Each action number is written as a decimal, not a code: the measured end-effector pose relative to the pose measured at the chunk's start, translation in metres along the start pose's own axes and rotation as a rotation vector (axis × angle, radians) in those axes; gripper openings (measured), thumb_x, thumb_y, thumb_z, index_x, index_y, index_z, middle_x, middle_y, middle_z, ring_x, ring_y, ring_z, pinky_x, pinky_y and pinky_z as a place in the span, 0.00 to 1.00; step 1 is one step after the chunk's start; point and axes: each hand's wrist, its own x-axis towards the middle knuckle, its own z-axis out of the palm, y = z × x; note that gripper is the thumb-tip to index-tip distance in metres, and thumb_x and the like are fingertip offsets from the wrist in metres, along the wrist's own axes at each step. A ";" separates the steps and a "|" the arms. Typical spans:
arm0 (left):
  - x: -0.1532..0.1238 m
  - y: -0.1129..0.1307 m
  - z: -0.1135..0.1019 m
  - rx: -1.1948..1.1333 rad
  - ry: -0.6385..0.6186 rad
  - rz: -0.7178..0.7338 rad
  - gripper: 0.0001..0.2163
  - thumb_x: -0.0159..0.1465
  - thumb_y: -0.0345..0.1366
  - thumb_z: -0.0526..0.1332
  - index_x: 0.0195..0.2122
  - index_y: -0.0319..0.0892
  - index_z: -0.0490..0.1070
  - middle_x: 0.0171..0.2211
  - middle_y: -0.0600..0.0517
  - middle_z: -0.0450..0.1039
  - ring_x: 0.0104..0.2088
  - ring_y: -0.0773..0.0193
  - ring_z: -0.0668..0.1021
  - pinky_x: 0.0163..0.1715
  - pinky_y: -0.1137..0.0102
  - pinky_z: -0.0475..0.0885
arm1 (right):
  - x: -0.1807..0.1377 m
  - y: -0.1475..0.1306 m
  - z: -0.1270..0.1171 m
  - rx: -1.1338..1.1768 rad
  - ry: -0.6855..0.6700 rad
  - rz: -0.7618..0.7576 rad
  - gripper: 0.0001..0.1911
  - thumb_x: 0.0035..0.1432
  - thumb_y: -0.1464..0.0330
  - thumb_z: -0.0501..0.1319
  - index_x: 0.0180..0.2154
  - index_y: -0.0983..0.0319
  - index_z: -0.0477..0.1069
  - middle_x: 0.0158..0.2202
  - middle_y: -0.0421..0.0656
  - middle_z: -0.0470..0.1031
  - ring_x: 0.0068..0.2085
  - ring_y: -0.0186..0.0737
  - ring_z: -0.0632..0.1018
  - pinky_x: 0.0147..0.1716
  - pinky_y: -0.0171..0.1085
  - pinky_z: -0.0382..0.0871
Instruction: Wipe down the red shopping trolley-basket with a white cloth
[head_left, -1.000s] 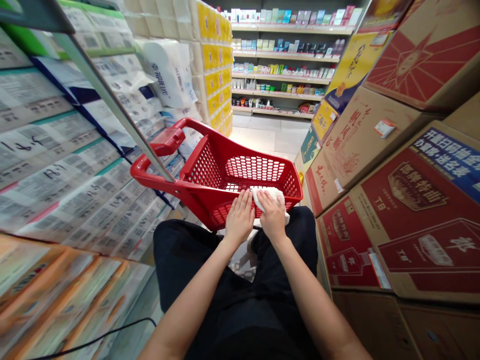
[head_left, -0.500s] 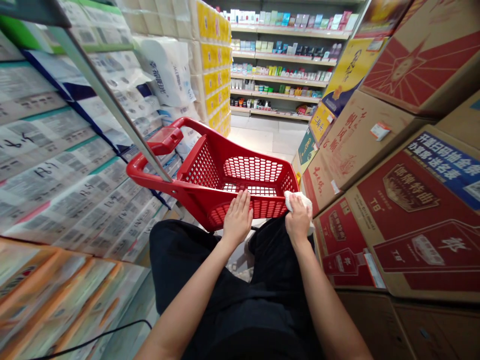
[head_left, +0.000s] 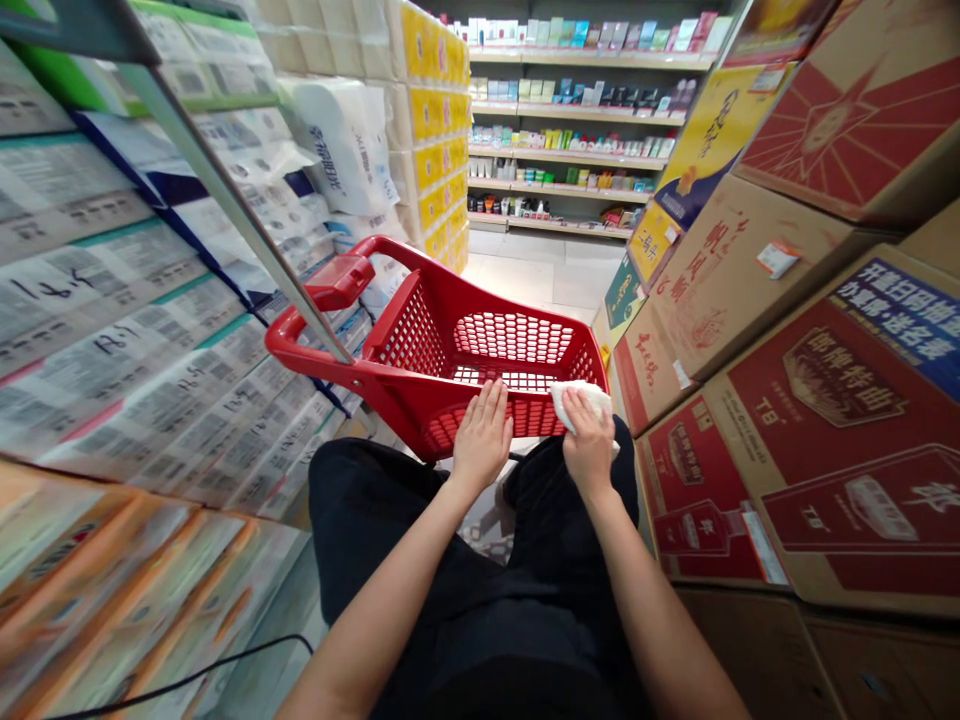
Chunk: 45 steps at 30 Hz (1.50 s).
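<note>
A red plastic shopping basket (head_left: 405, 385) with perforated sides and a long metal pull handle (head_left: 240, 215) stands in front of my knees. My left hand (head_left: 482, 435) lies flat against its near side, fingers stretched out and reaching to the rim. Over the right part of that same side, my right hand (head_left: 589, 445) presses a white cloth (head_left: 571, 400) to the rim, with the fingers laid on top of it. Through the basket's opening its grid floor shows.
Wrapped paper packs (head_left: 112, 330) are stacked along the left, with yellow-labelled packs (head_left: 431, 165) behind. Cardboard cartons (head_left: 832, 390) rise close on the right. Shelves of small products (head_left: 570, 110) stand beyond the tiled floor (head_left: 525, 265). A black cable (head_left: 217, 665) lies at lower left.
My right hand and the white cloth have slid left along the basket's near rim, away from its right corner. My left hand stays at the same place on the basket. The view has shifted slightly.
</note>
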 end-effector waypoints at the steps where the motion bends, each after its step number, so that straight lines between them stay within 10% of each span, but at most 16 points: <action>1: 0.000 0.000 0.000 -0.004 0.001 -0.001 0.26 0.71 0.37 0.44 0.69 0.35 0.45 0.69 0.47 0.49 0.70 0.60 0.49 0.67 0.61 0.52 | -0.001 0.015 -0.002 0.000 0.021 0.051 0.36 0.50 0.79 0.47 0.62 0.57 0.62 0.64 0.41 0.64 0.65 0.38 0.63 0.65 0.50 0.44; 7: -0.001 0.000 0.001 -0.008 0.010 -0.002 0.26 0.71 0.37 0.45 0.69 0.35 0.46 0.69 0.47 0.49 0.70 0.59 0.49 0.67 0.61 0.51 | 0.003 0.058 -0.012 0.006 0.051 0.243 0.36 0.47 0.78 0.48 0.58 0.60 0.67 0.62 0.45 0.67 0.64 0.40 0.65 0.64 0.51 0.49; 19: -0.001 0.000 0.001 0.016 -0.013 -0.002 0.26 0.71 0.36 0.44 0.69 0.36 0.46 0.69 0.45 0.50 0.70 0.59 0.50 0.67 0.60 0.52 | 0.016 -0.079 0.020 0.050 -0.078 -0.119 0.32 0.56 0.79 0.48 0.62 0.59 0.62 0.63 0.43 0.64 0.65 0.40 0.63 0.66 0.50 0.42; 24: 0.000 0.001 -0.001 0.011 -0.008 -0.005 0.26 0.71 0.37 0.45 0.69 0.35 0.46 0.69 0.46 0.49 0.70 0.60 0.49 0.67 0.61 0.52 | 0.006 -0.038 0.005 0.002 -0.071 -0.188 0.34 0.55 0.81 0.48 0.62 0.57 0.62 0.63 0.43 0.66 0.65 0.37 0.64 0.66 0.49 0.38; 33: 0.000 0.002 0.000 -0.013 0.005 -0.007 0.26 0.71 0.37 0.45 0.69 0.35 0.45 0.69 0.46 0.49 0.70 0.60 0.49 0.67 0.61 0.51 | 0.003 0.040 -0.017 -0.069 -0.009 0.213 0.35 0.49 0.79 0.48 0.59 0.56 0.65 0.62 0.41 0.67 0.64 0.39 0.65 0.63 0.52 0.48; 45: -0.001 0.001 0.000 -0.001 -0.010 -0.005 0.26 0.71 0.36 0.45 0.69 0.36 0.45 0.69 0.45 0.50 0.70 0.59 0.50 0.67 0.59 0.53 | 0.022 -0.085 0.011 0.063 -0.147 -0.093 0.32 0.55 0.79 0.50 0.61 0.58 0.63 0.63 0.44 0.65 0.65 0.42 0.63 0.65 0.53 0.41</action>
